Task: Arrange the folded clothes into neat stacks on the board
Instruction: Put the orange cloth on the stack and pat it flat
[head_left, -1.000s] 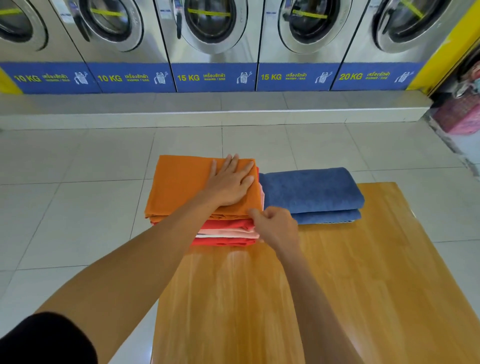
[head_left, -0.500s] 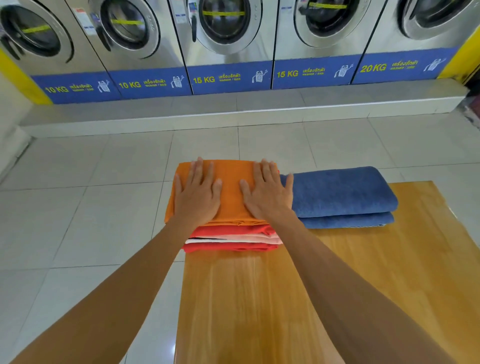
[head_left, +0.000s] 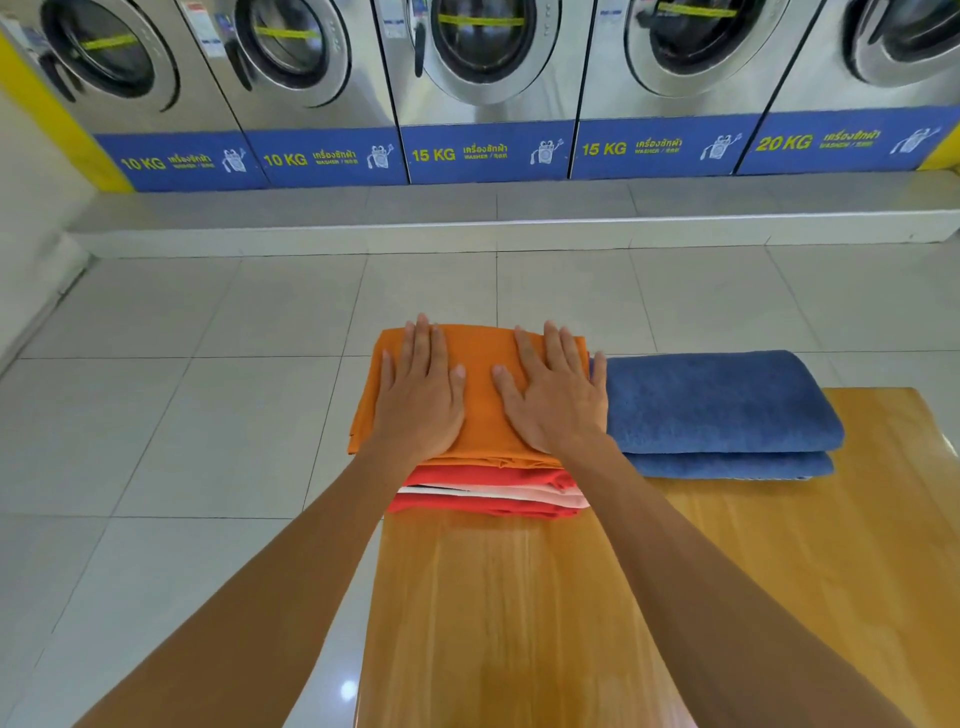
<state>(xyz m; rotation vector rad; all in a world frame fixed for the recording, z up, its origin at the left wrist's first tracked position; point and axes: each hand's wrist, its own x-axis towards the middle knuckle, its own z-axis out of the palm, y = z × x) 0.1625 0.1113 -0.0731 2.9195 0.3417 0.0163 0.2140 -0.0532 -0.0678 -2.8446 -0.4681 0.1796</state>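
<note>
A stack of folded clothes sits at the far left corner of the wooden board (head_left: 753, 571). On top lies an orange cloth (head_left: 480, 395), with red and pale pink layers (head_left: 493, 493) beneath it. My left hand (head_left: 421, 395) lies flat on the orange cloth's left half with straight fingers. My right hand (head_left: 556, 395) presses flat on its right half. A folded blue towel (head_left: 717, 405) lies right beside the stack, on top of a second blue fold.
A row of front-loading washing machines (head_left: 483, 78) on a raised step lines the far wall. Pale floor tiles (head_left: 182, 441) surround the board. The stack overhangs the board's far left edge slightly.
My right hand left the stack's front corner and came to lie flat on the orange cloth. My left hand slid to the cloth's left half. The view shifted.
</note>
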